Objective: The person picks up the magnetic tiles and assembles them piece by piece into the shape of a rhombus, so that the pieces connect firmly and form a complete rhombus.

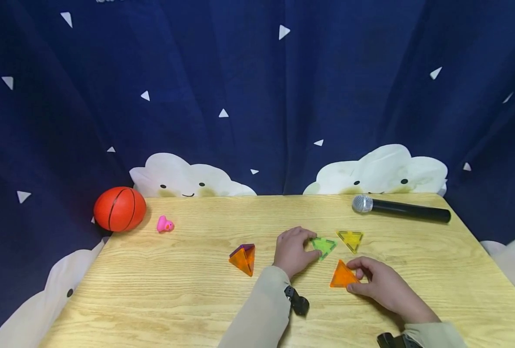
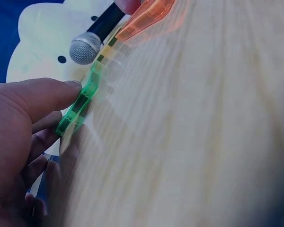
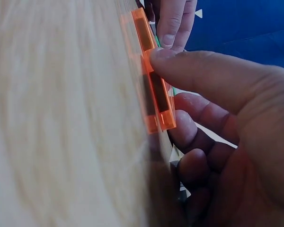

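Between the thumb and fingers of my left hand [image 1: 293, 253] is a green triangular magnetic tile [image 1: 325, 247], low at the tabletop. My right hand [image 1: 381, 284] pinches an orange triangular magnetic tile [image 1: 342, 275]; in the right wrist view the thumb lies over the edge of this orange tile [image 3: 154, 75], with fingertips at its far side. Behind the two hands lies a yellow triangular tile [image 1: 351, 240], flat on the wood. Left of my left hand stands a small pyramid [image 1: 242, 261] of orange and purple tiles. The left wrist view shows the green tile [image 2: 83, 101] edge-on.
A black microphone [image 1: 407, 210] with a silver head lies at the back right of the wooden table [image 1: 175, 299]. At the back left are a red ball [image 1: 120, 209] and a small pink toy [image 1: 164, 224]. A dark blue curtain [image 1: 257, 87] hangs behind the table.
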Motion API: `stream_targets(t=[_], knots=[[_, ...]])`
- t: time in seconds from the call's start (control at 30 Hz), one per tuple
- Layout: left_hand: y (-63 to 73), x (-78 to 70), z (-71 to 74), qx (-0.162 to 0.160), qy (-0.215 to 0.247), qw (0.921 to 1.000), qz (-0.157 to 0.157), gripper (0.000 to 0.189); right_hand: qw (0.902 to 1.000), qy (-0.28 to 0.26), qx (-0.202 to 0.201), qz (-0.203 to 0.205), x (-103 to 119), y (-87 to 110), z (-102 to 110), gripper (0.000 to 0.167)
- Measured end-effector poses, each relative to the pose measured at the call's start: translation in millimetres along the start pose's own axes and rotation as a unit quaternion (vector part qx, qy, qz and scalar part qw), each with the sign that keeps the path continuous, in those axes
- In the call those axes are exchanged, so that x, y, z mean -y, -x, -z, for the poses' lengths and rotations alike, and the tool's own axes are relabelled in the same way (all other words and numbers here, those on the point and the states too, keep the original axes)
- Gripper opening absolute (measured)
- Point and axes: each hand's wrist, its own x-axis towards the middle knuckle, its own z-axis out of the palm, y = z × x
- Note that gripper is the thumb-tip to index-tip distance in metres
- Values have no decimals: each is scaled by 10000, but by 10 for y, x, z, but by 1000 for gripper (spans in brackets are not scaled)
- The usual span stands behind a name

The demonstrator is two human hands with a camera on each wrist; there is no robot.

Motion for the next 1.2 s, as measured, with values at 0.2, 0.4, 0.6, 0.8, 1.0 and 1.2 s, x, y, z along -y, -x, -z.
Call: stream_targets(t=[0.2, 0.4, 0.6, 0.8, 1.0, 1.2], knots=[[50, -18, 54, 102, 2, 9999, -72, 43, 9998, 108, -93, 115, 26, 2, 7, 52], [107, 10, 65, 125, 69, 9998, -103, 45, 9997, 85, -151, 176, 37, 3, -9, 53], [183, 20, 68, 213, 150, 9996, -86, 43, 9997, 98, -184, 137, 13, -3, -28, 54], [214, 30, 59, 271, 234, 9993, -97, 32, 9996, 94, -236, 149, 7, 1, -41, 55], [216, 24, 57, 347, 178, 9990, -213, 34, 9991, 150, -378, 125, 19, 13, -60, 53], [215, 8, 64, 371, 32, 9990, -241, 36, 9986, 184, -466, 173, 73, 1, -93, 52]])
